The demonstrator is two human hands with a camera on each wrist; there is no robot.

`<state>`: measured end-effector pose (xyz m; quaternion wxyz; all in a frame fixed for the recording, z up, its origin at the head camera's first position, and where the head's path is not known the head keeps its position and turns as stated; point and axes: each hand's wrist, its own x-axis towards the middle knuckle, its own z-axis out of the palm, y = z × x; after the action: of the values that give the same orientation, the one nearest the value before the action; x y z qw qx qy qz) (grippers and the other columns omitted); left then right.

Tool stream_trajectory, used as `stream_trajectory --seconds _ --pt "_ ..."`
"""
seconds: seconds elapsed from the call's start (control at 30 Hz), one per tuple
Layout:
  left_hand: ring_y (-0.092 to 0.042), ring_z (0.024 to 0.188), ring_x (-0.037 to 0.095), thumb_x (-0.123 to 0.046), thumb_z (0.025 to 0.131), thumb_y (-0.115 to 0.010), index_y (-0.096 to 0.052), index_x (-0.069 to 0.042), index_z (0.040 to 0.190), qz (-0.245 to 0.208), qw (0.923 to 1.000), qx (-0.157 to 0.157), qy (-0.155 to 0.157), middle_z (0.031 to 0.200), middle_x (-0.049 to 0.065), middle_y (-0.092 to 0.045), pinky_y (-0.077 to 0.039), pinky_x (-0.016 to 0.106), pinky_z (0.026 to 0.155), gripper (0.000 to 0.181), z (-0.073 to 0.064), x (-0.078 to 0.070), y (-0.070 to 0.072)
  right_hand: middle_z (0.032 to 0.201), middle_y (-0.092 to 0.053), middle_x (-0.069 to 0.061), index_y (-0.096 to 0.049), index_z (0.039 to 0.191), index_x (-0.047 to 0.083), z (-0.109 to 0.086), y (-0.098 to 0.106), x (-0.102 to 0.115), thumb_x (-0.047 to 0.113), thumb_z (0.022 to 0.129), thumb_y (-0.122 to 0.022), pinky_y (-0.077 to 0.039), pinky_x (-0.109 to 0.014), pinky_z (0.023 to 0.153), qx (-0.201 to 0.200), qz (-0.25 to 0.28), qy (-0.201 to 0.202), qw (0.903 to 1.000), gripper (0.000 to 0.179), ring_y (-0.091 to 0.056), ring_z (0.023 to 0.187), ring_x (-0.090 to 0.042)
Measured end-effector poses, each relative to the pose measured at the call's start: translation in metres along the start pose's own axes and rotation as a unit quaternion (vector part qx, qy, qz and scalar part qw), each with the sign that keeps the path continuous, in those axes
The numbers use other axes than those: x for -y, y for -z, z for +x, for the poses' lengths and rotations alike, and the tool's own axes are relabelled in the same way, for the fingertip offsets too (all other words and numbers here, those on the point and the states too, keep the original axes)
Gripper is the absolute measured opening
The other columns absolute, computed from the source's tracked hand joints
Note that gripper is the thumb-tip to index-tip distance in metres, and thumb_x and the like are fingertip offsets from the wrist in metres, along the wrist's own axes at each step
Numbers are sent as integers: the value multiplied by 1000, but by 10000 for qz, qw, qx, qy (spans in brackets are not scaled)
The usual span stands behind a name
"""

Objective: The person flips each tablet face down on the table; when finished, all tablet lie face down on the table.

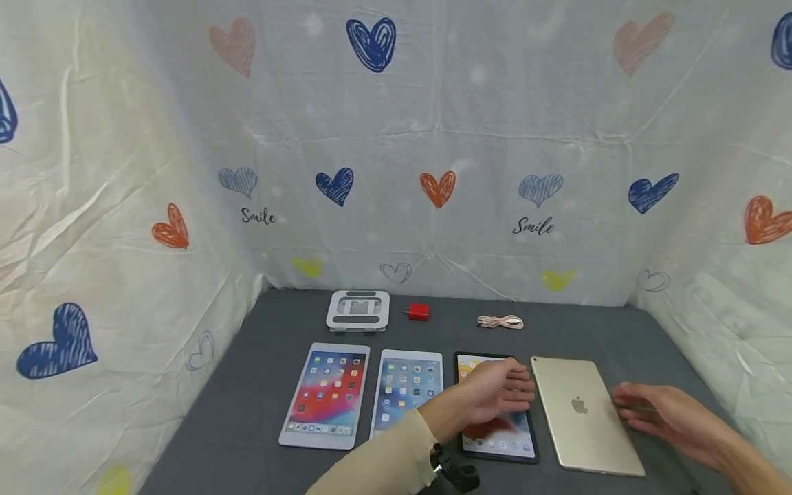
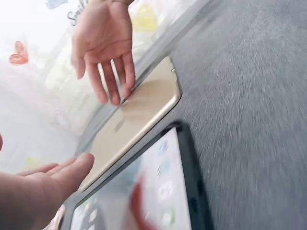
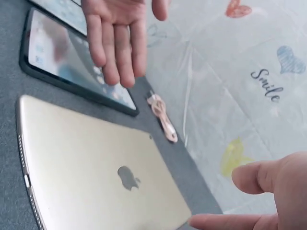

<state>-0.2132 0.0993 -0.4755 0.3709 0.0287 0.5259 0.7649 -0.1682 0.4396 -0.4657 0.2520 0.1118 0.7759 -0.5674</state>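
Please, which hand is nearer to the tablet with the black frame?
Left. The left hand is over the black-framed tablet; the right hand is farther away, beside the right edge of the gold tablet.

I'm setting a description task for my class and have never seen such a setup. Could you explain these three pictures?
There is no machine here, just a person's left hand and right hand. The wide picture comes from a camera on the head; the two close ones come from cameras on the wrists. On the dark grey surface lie two white-framed tablets, a dark-framed tablet and a gold tablet, back up. Behind them are what looks like a stand, a red plug and a coiled cable. Neither hand appears to hold anything.
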Motion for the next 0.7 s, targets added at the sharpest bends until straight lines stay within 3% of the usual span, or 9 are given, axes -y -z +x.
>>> stream_trajectory --seconds 0.1,0.17,0.3,0.4,0.5,0.7 --pt "-59 145 47 -18 109 -53 -57 15 147 121 9998 98 -105 149 32 -64 -48 57 123 50 -14 -9 16 143 -70 -13 -31 157 -25 -4 5 5 30 121 -39 -62 -38 107 518 420 289 9974 66 -73 118 -9" --pt "-60 144 46 -17 110 -53 -58 14 147 229 9995 179 -159 149 32 -64 -50 54 121 49 -23 -15 28 144 -70 -9 -33 159 -22 -7 6 9 30 122 -37 -60 -39 111 1020 864 392 9902 64 -73 120 -9" --pt "-62 142 44 -16 110 -59 -60 12 147 400 9987 234 -214 149 31 -64 -56 49 115 46 -42 -26 51 143 -72 -5 -50 157 -11 -10 0 18 29 122 -33 -56 -40 118 2046 1821 428 9608 55 -72 129 -15" --pt "-66 138 42 -16 110 -65 -63 10 144 570 9978 151 -288 146 30 -67 -59 46 111 43 -55 -35 67 145 -71 -5 -60 152 -2 -10 -10 26 27 123 -28 -53 -40 121 2640 2238 442 9372 52 -70 135 -17" --pt "-69 134 40 -16 109 -68 -66 9 141 764 9964 -24 -358 143 28 -70 -61 44 108 41 -67 -42 80 147 -70 -5 -61 152 -1 -9 -20 31 26 123 -25 -52 -41 122 2869 2342 486 9276 53 -69 137 -18" --pt "-73 130 35 -20 110 -68 -64 7 145 1152 9925 -383 -114 142 23 -72 -63 42 106 44 -81 -49 99 147 -70 -5 -60 152 -1 1 -40 33 23 123 -26 -53 -39 120 2887 2258 634 9282 51 -68 137 -17"
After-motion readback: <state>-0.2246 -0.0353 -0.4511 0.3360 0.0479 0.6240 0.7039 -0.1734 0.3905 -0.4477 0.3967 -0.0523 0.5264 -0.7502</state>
